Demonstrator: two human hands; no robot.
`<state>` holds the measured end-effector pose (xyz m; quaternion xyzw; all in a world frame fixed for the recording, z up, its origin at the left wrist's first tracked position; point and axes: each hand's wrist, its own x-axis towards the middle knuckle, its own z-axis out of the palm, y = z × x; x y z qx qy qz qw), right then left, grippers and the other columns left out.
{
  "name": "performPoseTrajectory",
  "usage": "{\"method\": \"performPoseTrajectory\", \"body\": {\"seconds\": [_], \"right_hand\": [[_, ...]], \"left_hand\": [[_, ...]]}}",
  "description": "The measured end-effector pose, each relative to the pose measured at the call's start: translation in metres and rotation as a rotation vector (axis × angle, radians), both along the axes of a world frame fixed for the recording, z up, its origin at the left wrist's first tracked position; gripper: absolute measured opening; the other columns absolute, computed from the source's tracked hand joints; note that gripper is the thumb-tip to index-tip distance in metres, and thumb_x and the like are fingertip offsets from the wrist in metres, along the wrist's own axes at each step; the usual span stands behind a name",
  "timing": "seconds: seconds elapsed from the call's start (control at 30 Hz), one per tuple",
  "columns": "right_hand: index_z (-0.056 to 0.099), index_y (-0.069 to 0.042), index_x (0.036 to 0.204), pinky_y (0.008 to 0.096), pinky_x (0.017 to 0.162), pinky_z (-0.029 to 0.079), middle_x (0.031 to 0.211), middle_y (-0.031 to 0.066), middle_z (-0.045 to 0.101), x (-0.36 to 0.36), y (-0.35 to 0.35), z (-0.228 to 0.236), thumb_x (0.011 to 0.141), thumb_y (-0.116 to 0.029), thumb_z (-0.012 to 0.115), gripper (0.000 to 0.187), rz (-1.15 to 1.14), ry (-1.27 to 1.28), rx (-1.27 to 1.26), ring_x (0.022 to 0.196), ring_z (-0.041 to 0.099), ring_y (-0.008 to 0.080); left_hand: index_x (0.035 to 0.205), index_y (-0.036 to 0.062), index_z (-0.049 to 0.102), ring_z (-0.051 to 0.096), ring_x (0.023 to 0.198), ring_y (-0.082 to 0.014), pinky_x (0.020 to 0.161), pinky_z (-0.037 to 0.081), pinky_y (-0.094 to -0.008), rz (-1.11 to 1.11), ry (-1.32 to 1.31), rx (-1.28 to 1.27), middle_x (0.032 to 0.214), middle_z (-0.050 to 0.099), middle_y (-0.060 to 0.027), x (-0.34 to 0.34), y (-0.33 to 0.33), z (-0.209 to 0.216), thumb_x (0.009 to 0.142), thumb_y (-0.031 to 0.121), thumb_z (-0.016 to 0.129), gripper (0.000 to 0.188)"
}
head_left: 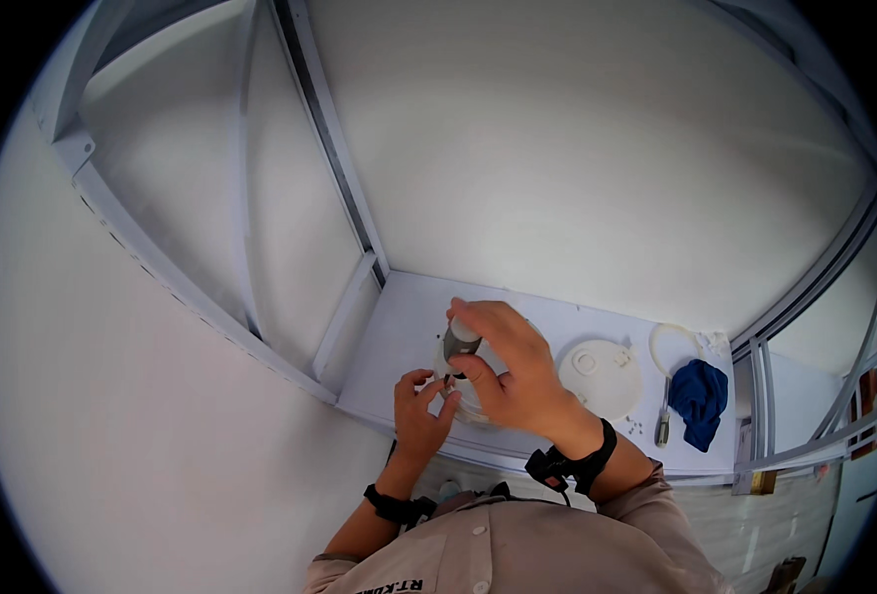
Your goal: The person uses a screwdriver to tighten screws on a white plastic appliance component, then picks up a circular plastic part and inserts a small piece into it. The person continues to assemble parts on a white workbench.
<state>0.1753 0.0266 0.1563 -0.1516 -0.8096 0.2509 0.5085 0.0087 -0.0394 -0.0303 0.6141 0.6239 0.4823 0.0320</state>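
Wearing a beige buttoned shirt [498,554] and a black band on each wrist, the person leans over a white worktable [399,327] set inside a white-walled booth. Nearest the body, the left hand [420,411] comes up from below with its fingers curled in a pinch against the lower rim of a small round pale part [465,401] lying on the table; what exactly the fingertips pinch is too small to tell, perhaps a tiny screw. Just above it, the right hand [513,371] is wrapped around a short grey cylindrical tool [459,342], likely a powered screwdriver, gripping it firmly with thumb and fingers and holding it upright, tip down over the same round part. Both hands meet over this part near the middle of the table.

To the right, well apart from the hands, lies a white round disc [602,376]. A few tiny specks, possibly screws [633,427], sit beside it. Farther right rest a slim hand tool [663,416], a crumpled blue cloth [700,396], and a white ring-shaped loop [671,342]. Beyond, the white back wall [597,158] rises, with a frame post [334,148] at the left.
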Motion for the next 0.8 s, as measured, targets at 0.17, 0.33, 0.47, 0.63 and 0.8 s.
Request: {"method": "performPoseTrajectory", "body": {"seconds": [0.17,0.33,0.47,0.63,0.8], "right_hand": [[0.057,-0.001,0.143,0.0375,0.087,0.056,0.121,0.0187,0.069,0.016,0.001,-0.002,0.092,-0.003,0.07,0.052,-0.034,0.17,-0.053,0.103,0.068,0.0317],[0.049,0.003,0.149,0.0408,0.097,0.054,0.122,0.0183,0.063,0.044,0.003,-0.026,0.099,-0.008,0.068,0.055,0.001,0.142,-0.02,0.113,0.065,0.0281],[0.047,0.005,0.149,0.0389,0.096,0.053,0.123,0.0175,0.063,0.066,-0.004,-0.04,0.101,-0.011,0.066,0.054,0.013,0.211,-0.083,0.111,0.064,0.0264],[0.045,0.003,0.151,0.0349,0.092,0.052,0.121,0.0134,0.06,0.088,-0.009,-0.062,0.104,-0.011,0.06,0.051,0.004,0.204,-0.283,0.098,0.061,0.0203],[0.042,-0.004,0.156,0.0281,0.088,0.052,0.114,0.0097,0.058,0.104,-0.023,-0.09,0.108,-0.014,0.053,0.05,0.055,-0.135,-0.629,0.106,0.059,0.0158]], "left_hand": [[0.097,0.0129,0.08,0.059,0.103,-0.0296,0.089,0.047,-0.045,-0.011,0.18,0.033,0.109,0.064,-0.0075,0.006,0.005,0.032,0.079,0.017,0.084,0.02],[0.093,0.0153,0.08,0.06,0.1,-0.0271,0.087,0.045,-0.0442,-0.007,0.257,-0.083,0.103,0.066,0.0005,0.023,0.019,0.04,0.079,0.02,0.084,0.015],[0.088,0.013,0.079,0.061,0.099,-0.0273,0.087,0.045,-0.0445,0.006,0.236,-0.106,0.101,0.068,0.0008,0.028,0.024,0.036,0.08,0.021,0.082,0.012],[0.091,0.0095,0.075,0.061,0.101,-0.0304,0.089,0.045,-0.0454,0.0,0.153,-0.084,0.103,0.069,-0.0046,0.028,0.027,0.035,0.086,0.018,0.078,0.01],[0.1,0.0035,0.065,0.061,0.115,-0.0342,0.099,0.046,-0.048,0.004,-0.046,0.067,0.117,0.069,-0.0157,0.001,0.046,0.016,0.096,0.014,0.068,0.012]]}}
